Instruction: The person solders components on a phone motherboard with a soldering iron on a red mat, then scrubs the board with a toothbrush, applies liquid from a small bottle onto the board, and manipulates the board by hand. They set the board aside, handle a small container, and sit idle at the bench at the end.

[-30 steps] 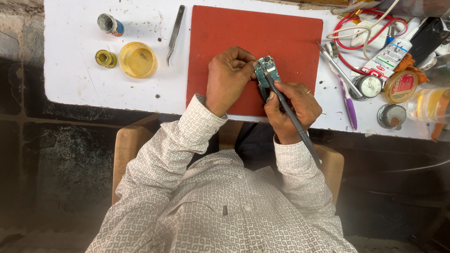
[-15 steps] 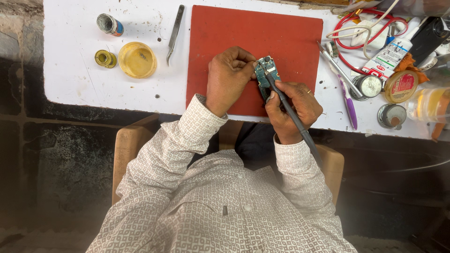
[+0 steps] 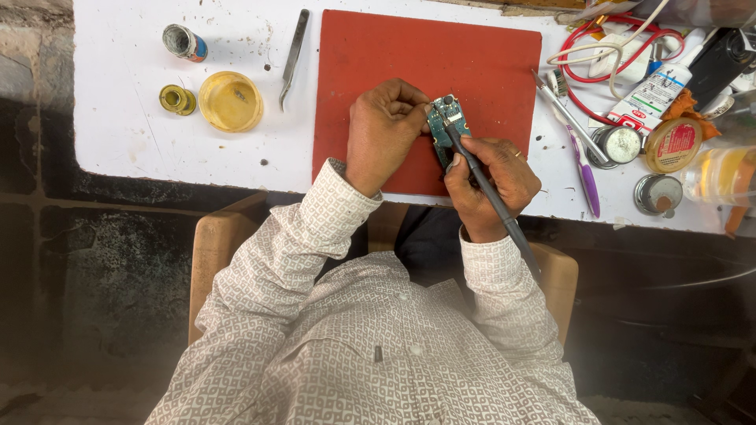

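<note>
**A:** Where does the small green circuit board (image 3: pixel 446 126) sit?

**B:** Over the near edge of the red rectangular mat (image 3: pixel 409 71), lifted a little off it, I think. The left hand (image 3: pixel 383 130) pinches the board's left edge with curled fingers; the right hand (image 3: pixel 492 185) is closed round a long dark pen-like tool (image 3: pixel 488 189), whose tip touches the board's middle.

**A:** So how is this step done well?

**B:** In my judgement, steadiness matters most. The left hand should keep the board from rocking, ideally with the wrist braced on the mat. The right hand grips the tool low, close to the tip, which suits fine work; light pressure is wiser than force, since the tip could skid across small parts.

**A:** Anything close by to mind?

**B:** To the right of the mat lie a purple-handled tool (image 3: pixel 584 173), small round tins (image 3: pixel 622 144) and a tangle of red cable (image 3: pixel 598 47); an elbow swing could catch them. Left of the mat are metal tweezers (image 3: pixel 293 55) and a shallow yellow dish (image 3: pixel 230 101), well apart from both hands on the white worktop (image 3: pixel 142 134).
</note>
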